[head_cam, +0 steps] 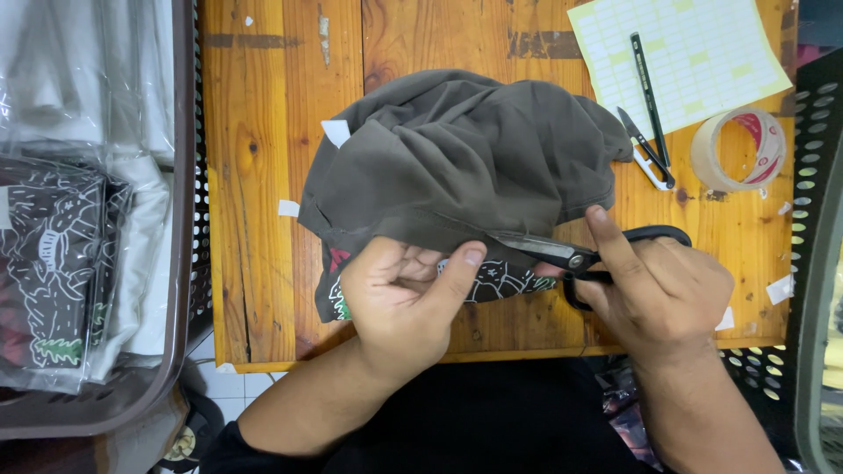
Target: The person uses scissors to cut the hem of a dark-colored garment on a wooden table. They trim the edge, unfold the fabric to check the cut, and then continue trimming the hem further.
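A crumpled dark grey-brown garment with a white, red and green print along its near edge lies on a wooden table. My left hand pinches the garment's near hem, thumb pressed on the fabric. My right hand holds black-handled scissors, index finger laid along them. The blades point left and meet the hem right beside my left thumb.
A yellow and white label sheet with a black pen lies at the back right, beside small thread snips and a roll of clear tape. A bin of bagged printed garments stands at the left. Paper scraps dot the table.
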